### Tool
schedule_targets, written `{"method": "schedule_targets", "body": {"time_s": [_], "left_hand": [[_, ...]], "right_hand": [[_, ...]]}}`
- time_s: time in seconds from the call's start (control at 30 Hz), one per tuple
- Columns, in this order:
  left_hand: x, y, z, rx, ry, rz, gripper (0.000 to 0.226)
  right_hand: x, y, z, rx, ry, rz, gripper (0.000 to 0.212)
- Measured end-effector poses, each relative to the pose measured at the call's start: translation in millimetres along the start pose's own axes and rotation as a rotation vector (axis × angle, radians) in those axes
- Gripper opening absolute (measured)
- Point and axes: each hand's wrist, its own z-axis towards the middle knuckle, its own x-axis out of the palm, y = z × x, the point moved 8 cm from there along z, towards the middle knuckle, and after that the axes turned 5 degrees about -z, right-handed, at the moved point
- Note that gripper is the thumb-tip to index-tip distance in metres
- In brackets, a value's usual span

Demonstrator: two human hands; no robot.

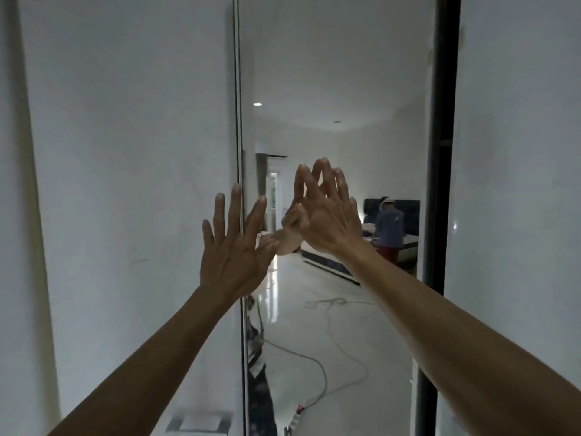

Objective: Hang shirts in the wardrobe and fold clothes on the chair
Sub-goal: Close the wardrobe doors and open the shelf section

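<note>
I face a wardrobe with a tall mirrored door (333, 89) in the middle. My right hand (327, 212) lies flat against the mirror, fingers straight and spread, and its reflection meets the fingertips. My left hand (234, 247) is raised with fingers spread at the mirror's left edge, over the white panel (132, 152) beside it. Neither hand holds anything. No shirts, hangers or chair are in sight.
A dark gap (440, 184) runs along the mirror's right edge, next to another white panel (515, 184). The mirror reflects a room behind me: a bed, a person standing by it, and cables and a power strip on the pale floor.
</note>
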Motion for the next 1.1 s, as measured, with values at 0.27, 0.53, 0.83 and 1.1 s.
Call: {"method": "schedule_targets", "body": {"time_s": [0.27, 0.53, 0.83, 1.1], "left_hand": [[56.2, 36.9, 23.0, -0.027, 0.081, 0.037, 0.073], [81.5, 45.5, 31.1, -0.052, 0.09, 0.049, 0.074], [85.5, -0.7, 23.2, 0.039, -0.06, 0.056, 0.073], [149.0, -175.1, 8.1, 0.22, 0.046, -0.394, 0.06]], "right_hand": [[46.5, -6.0, 25.2, -0.063, 0.033, -0.1, 0.075], [69.4, -16.1, 34.9, -0.069, 0.051, -0.127, 0.073], [12.3, -25.3, 26.8, -0.121, -0.104, -0.161, 0.047], [-44.7, -150.4, -2.2, -0.019, -0.068, -0.613, 0.055]]}}
